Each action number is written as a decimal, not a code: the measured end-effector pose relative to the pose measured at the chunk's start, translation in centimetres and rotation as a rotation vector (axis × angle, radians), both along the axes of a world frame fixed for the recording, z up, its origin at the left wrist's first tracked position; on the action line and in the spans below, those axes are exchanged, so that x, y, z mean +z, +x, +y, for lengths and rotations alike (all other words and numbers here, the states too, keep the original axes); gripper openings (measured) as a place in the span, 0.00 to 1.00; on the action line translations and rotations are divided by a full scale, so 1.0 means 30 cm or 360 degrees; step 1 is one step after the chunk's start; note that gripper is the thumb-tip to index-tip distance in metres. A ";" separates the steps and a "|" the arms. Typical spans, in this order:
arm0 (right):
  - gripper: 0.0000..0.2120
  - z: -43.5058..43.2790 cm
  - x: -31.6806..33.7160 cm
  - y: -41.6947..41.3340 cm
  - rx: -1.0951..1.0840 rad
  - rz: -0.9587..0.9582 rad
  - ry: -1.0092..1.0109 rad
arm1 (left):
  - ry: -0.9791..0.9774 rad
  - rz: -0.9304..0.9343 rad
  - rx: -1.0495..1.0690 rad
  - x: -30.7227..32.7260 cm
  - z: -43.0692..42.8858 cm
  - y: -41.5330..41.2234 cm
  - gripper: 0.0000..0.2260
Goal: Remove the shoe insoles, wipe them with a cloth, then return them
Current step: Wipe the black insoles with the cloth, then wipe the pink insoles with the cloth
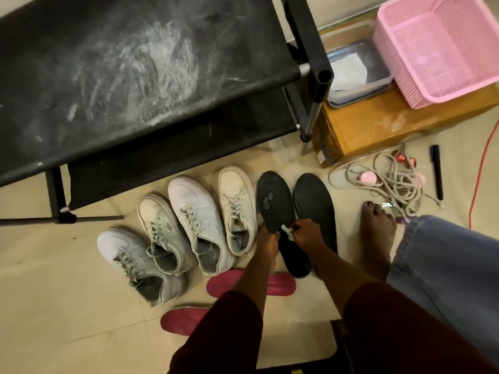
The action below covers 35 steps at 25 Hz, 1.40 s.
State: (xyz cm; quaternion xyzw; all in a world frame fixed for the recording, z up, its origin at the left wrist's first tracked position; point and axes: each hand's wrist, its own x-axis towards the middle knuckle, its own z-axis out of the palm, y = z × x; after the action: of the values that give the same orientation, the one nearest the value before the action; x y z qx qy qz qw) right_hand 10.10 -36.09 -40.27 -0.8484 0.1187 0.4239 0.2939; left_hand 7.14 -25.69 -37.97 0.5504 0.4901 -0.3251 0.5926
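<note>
We judge the task to be roughly at its middle. Four shoes (197,222) stand in a row on the floor (67,306), and four insoles are out of them: two black insoles (272,195) lie side by side just right of the row, and two pink insoles (280,286) lie nearer to us, below the shoes, partly hidden by our forearms. So the removing looks done, as far as we can see into the shoes.

The wiping is the step in hand. Our left hand (267,238) is curled round the edge of the left black insole and grips it near its middle. Our right hand (306,233) pinches a small pale cloth (286,230) against the same insole (the cloth is bunched and tiny in view, so we cannot make out much more of it).

We cannot tell which of the other three insoles have been wiped; nothing on them marks them as clean or dirty. No insole has gone back into a shoe, so the whole return is left, and pairing each colour with its shoes will need care.

A dusty rack (121,76) stands above the shoes, and a bare foot (378,238) rests to the right.
</note>
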 end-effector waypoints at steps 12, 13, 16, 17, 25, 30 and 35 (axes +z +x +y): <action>0.16 0.024 0.022 -0.231 0.0818 -0.0256 0.0027 | 0.0174 0.0422 0.0734 -0.026 -0.005 -0.319 0.06; 0.16 0.030 0.026 -0.247 0.0957 -0.0189 0.0110 | 0.0182 0.0485 0.0797 -0.035 -0.006 -0.341 0.05; 0.17 0.056 0.003 -0.289 0.1074 0.0013 0.0262 | 0.0136 0.0625 0.1150 -0.063 -0.015 -0.380 0.08; 0.16 0.063 -0.010 -0.307 0.1065 0.0072 0.0248 | 0.0103 0.0631 0.1228 -0.069 -0.017 -0.384 0.13; 0.17 0.111 -0.009 -0.316 0.1076 0.0154 0.0095 | -0.0031 0.0539 0.1377 -0.097 -0.010 -0.434 0.14; 0.13 0.111 0.064 -0.292 0.1138 0.0254 0.0032 | -0.0149 0.0523 0.1432 0.007 -0.015 -0.453 0.08; 0.12 0.123 0.267 -0.287 0.1107 0.0281 0.0104 | -0.0239 0.0240 0.1559 0.203 0.004 -0.481 0.12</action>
State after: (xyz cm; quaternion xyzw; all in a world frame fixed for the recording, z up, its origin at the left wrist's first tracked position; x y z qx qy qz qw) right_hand 1.50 -32.41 -32.25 -0.7884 -0.1658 0.5737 0.1477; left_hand -7.29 -25.56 -31.87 0.1864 0.7077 -0.0818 0.6766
